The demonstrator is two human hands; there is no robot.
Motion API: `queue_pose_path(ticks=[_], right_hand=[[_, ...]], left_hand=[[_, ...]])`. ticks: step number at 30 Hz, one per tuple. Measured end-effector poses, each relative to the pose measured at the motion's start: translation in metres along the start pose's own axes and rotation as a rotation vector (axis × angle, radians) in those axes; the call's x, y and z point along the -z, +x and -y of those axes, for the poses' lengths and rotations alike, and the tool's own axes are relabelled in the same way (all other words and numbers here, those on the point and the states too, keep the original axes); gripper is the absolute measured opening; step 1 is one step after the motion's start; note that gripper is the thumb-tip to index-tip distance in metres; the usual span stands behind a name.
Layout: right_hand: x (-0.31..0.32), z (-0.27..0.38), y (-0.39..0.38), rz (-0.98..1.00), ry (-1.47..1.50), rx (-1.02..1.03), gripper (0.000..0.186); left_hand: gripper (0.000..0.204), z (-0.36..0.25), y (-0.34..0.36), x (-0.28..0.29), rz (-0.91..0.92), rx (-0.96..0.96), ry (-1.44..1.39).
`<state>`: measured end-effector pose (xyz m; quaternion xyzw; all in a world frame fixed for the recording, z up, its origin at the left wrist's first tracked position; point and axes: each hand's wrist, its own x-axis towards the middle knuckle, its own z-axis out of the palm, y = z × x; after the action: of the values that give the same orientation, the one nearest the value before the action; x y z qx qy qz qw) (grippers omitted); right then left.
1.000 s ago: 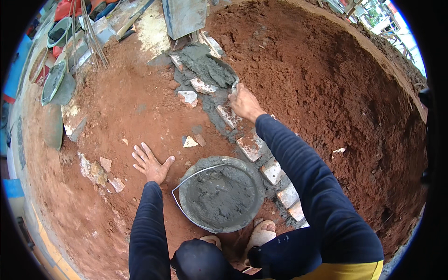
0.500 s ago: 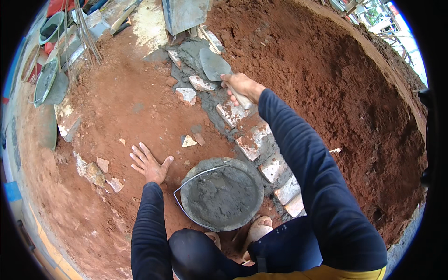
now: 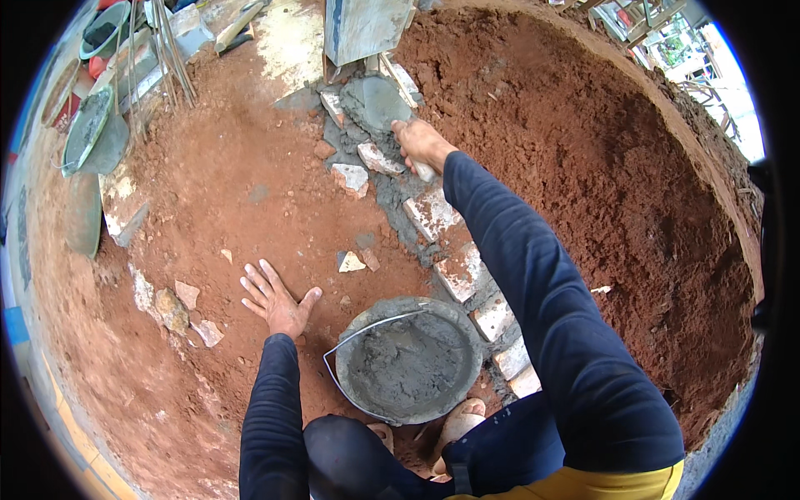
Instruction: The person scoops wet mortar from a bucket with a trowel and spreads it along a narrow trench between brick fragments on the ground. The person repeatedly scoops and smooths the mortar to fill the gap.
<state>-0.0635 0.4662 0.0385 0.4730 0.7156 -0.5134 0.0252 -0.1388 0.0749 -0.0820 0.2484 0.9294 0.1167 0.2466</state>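
Observation:
My right hand grips the pale handle of a trowel, whose grey blade lies on wet mortar at the far end of a row of bricks. Flat on the red soil rests my left hand, fingers spread, holding nothing. Between my arms, close to my feet, stands a bucket of grey mortar with its wire handle folded to the left. Mortar-smeared bricks run diagonally from the trowel down along my right forearm, which covers part of them.
A board-like grey block stands just beyond the mortar. Loose soil slopes along the right. Broken pieces lie left of my left hand. Tubs and thin rods sit at the upper left.
The trowel has moved farther away, its blade now down against the mortar near the block. My left hand stays on the soil; the whole view has shifted slightly.

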Motion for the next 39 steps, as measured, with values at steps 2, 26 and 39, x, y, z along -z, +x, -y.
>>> queue_pose_path(ticks=[2, 26, 39], right_hand=[[-0.002, -0.004, 0.002, 0.026, 0.045, -0.077, 0.045], [0.054, -0.025, -0.051, 0.072, -0.118, -0.101, 0.044], [0.066, -0.084, -0.125, 0.079, -0.076, -0.056, 0.044]], left_hand=[[0.140, 0.000, 0.000, 0.000, 0.008, 0.010, 0.008], [0.138, 0.002, 0.000, -0.003, -0.015, -0.010, 0.024], [0.139, 0.004, 0.001, -0.008, -0.042, -0.016, 0.020]])
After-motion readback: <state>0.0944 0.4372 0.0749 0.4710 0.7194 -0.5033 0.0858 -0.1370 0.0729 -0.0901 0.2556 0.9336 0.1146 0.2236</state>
